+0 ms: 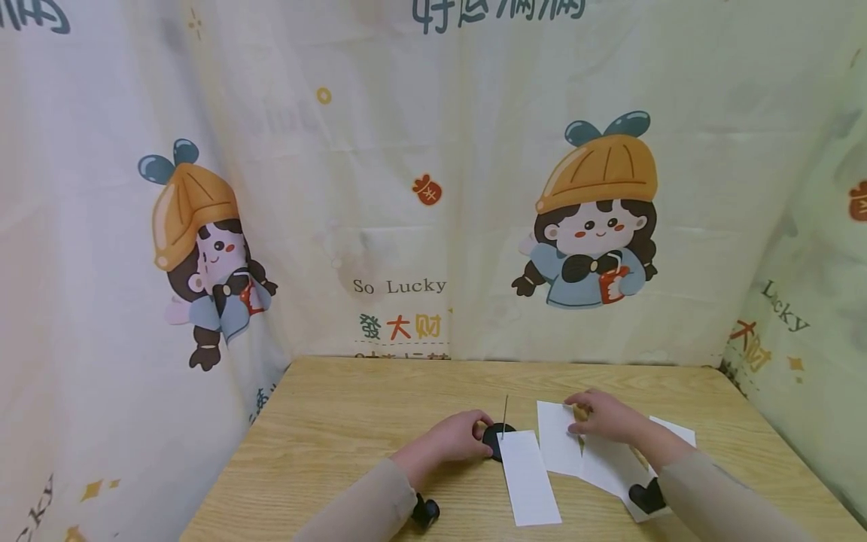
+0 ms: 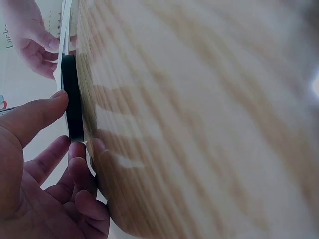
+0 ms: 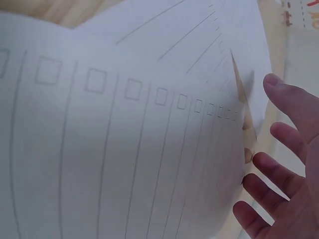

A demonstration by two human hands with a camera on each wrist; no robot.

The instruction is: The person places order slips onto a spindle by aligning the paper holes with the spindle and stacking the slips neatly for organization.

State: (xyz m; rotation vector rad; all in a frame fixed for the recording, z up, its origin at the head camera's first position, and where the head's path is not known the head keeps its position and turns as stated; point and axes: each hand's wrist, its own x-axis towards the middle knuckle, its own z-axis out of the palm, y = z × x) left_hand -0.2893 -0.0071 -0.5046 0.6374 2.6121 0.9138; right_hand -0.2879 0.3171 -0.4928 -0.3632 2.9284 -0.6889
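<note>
A paper spike with a round black base (image 1: 492,442) and a thin upright metal rod stands on the table. My left hand (image 1: 463,436) grips the base at its left rim; in the left wrist view the thumb (image 2: 52,107) lies on top, with curled fingers below. One white slip of paper (image 1: 530,482) overlaps the base, its upper corner at the rod; whether it is pierced cannot be told. My right hand (image 1: 603,416) hovers at another white slip (image 1: 558,436), fingers spread and apart. Lined slips with small printed boxes (image 3: 124,149) fill the right wrist view.
More white sheets (image 1: 609,463) lie overlapping under my right forearm. Dark devices sit at the left wrist (image 1: 425,512) and right wrist (image 1: 646,497). A printed curtain (image 1: 474,226) hangs behind the wooden table's (image 1: 325,429) far edge.
</note>
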